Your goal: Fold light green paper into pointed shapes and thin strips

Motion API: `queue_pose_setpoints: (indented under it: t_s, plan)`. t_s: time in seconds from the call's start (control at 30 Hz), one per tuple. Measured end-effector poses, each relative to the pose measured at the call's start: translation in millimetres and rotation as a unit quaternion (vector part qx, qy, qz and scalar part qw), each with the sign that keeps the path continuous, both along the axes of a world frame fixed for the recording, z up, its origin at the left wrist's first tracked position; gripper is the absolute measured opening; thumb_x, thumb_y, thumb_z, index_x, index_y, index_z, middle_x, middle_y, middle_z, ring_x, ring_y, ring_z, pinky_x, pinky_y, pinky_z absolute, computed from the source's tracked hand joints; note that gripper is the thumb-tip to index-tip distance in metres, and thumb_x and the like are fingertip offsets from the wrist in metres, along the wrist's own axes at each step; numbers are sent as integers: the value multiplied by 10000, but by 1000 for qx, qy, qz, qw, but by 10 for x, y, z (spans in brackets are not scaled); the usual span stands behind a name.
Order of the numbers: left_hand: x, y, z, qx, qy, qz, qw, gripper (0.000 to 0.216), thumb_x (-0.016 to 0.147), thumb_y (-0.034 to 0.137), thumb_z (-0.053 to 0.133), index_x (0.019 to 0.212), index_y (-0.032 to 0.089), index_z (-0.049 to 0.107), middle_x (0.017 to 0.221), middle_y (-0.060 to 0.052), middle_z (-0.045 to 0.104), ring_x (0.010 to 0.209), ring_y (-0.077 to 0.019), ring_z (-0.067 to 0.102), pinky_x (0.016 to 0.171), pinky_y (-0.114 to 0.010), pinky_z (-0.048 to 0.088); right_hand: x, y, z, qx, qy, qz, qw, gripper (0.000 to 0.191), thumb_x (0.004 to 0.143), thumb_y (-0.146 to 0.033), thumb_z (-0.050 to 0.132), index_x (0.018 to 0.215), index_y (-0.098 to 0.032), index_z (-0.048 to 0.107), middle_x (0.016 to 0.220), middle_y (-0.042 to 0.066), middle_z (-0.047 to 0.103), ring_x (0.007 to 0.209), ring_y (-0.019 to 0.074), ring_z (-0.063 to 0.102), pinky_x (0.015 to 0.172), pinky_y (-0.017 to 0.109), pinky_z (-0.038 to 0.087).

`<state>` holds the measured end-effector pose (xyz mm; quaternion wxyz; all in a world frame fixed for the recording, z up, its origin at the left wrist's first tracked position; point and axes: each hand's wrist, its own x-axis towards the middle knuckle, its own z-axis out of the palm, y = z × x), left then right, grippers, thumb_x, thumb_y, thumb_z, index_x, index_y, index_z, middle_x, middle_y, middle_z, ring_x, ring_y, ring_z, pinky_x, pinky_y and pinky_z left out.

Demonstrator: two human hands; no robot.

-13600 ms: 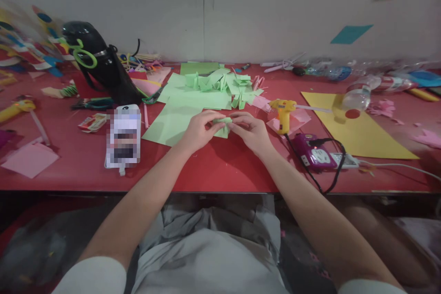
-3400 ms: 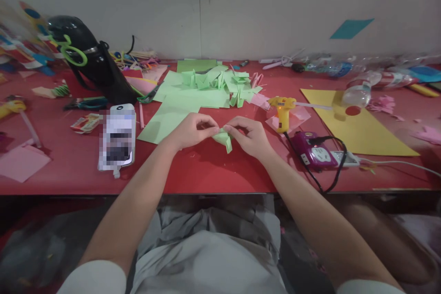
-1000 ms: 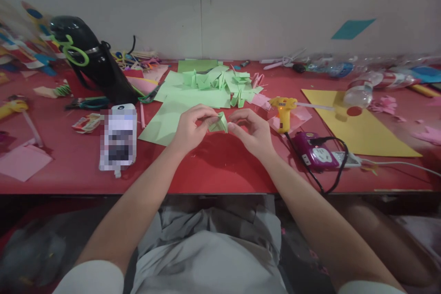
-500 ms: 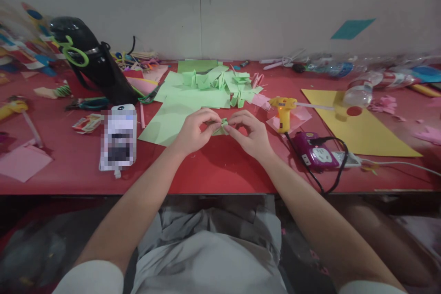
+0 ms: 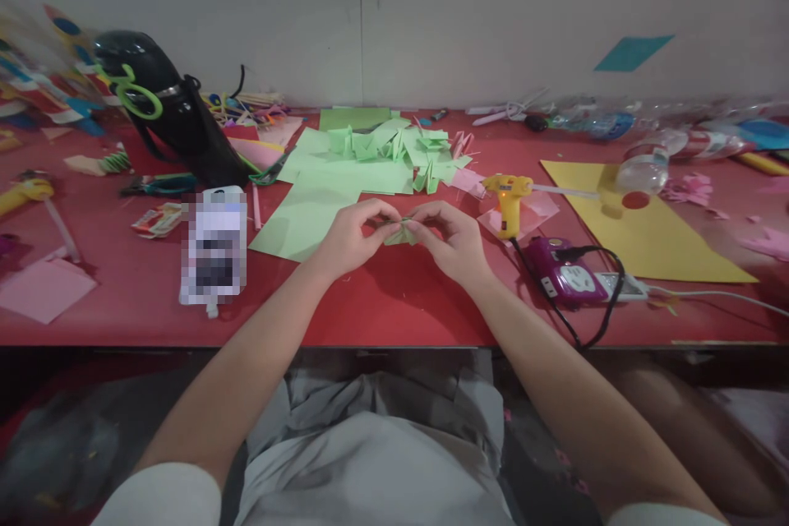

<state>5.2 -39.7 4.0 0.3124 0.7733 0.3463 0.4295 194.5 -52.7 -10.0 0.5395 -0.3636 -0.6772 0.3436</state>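
Observation:
Between my two hands is a small folded piece of green paper (image 5: 401, 235), held just above the red table (image 5: 382, 308). My left hand (image 5: 356, 237) pinches its left side with thumb and fingers. On the other side my right hand (image 5: 449, 238) pinches its right edge. My fingertips cover part of the folds. Just beyond my hands lie light green paper sheets (image 5: 326, 185), with several folded green paper pieces (image 5: 394, 140) on top.
A yellow glue gun (image 5: 509, 201) stands right of my hands, its cord running to a purple power socket (image 5: 564, 269). Yellow paper (image 5: 653, 230) and plastic bottles (image 5: 644, 168) lie farther right. Left are a phone (image 5: 214, 251), pliers (image 5: 160, 184) and a leaning black flask (image 5: 166, 107).
The folded green paper has turned slightly between my fingers, and more of its lower part shows. Both hands keep their pinch in nearly the same place.

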Motion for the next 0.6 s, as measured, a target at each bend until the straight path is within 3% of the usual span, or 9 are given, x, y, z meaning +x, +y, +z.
queue_pose_setpoints:
  t_s: [0.3,0.6]
  plan:
    - [-24,40,-6,-43,-17,45,998,153,844,336,688,832,186,660,843,-26,703,782,-152,657,766,-289,539,20,18,-19,8,-8,-36,999,206,854,-414,690,836,-217,633,853,34,671,765,158,631,725,326,563]
    - [-43,43,10,-17,-4,86,996,135,798,310,735,803,189,677,807,-17,715,723,-145,637,722,-282,531,34,29,-31,10,3,-50,999,150,855,-353,690,840,-215,634,857,25,666,777,154,628,735,316,557]
